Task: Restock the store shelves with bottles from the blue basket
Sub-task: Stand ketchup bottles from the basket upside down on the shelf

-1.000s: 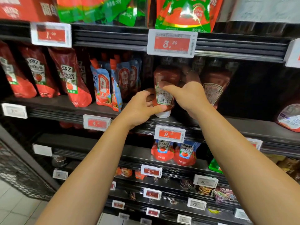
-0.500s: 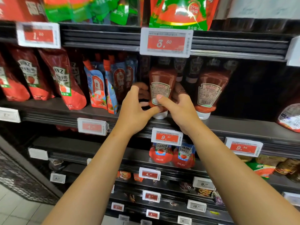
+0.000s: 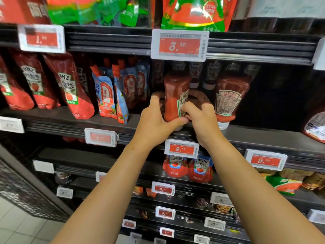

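A red ketchup bottle (image 3: 174, 95) stands cap-down on the dark middle shelf (image 3: 263, 138), its label turned partly to the right. My left hand (image 3: 156, 122) grips its left side, thumb across the lower front. My right hand (image 3: 202, 117) grips its right side, fingers curled round the label. A second upside-down ketchup bottle (image 3: 228, 99) stands just to the right, its back label facing me. More bottles stand behind in the dark. The blue basket is out of view.
Red ketchup pouches (image 3: 70, 88) and blue spout pouches (image 3: 105, 95) fill the shelf's left part. Price tags (image 3: 179, 44) hang on the shelf rails. Another bottle (image 3: 316, 127) lies at the far right. Lower shelves hold small packs. A tiled floor (image 3: 21, 226) lies lower left.
The bottle between my hands has turned: its back label faced me before, now the front label shows at its right side. Both hands shifted slightly round it.
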Available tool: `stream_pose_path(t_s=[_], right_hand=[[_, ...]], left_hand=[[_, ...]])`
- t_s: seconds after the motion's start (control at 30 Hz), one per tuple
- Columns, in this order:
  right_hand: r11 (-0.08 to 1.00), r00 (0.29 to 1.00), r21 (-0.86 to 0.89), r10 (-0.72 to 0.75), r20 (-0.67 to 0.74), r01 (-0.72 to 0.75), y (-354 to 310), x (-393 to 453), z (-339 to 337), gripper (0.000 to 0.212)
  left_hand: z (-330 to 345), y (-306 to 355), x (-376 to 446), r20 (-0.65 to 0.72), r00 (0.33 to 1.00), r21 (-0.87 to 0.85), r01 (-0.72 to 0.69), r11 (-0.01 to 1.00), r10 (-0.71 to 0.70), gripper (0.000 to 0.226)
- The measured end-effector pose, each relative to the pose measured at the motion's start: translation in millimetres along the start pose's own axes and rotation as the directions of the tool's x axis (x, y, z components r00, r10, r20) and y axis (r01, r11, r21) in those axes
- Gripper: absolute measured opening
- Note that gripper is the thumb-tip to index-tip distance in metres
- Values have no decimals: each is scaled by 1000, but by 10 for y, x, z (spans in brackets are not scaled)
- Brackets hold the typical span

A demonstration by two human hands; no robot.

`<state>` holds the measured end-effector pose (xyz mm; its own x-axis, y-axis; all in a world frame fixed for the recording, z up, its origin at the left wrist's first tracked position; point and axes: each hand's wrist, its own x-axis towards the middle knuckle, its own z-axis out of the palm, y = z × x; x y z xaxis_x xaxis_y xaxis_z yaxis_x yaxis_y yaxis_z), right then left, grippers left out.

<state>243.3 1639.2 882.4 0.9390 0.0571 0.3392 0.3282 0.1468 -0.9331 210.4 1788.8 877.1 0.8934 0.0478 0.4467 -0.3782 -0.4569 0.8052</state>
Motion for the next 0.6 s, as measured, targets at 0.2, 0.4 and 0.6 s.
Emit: stream_pose_path(t_s=[0.2,0.4,0.6], right_hand=[[993,997,-120,-11,78,21,4,-25,-10,43],[978,998,-200,-51,42,59,7,-37,4,50],[930,996,-358,-71,48,83,-69,-76,15,52]], left_hand=[[-51,-42,58,13,1000,-111,-25,993,27,42],[-75,-128,133,52,999,-150,13,989,-6,36],[-95,-83,103,74,997,-79,42,996,-37,49]])
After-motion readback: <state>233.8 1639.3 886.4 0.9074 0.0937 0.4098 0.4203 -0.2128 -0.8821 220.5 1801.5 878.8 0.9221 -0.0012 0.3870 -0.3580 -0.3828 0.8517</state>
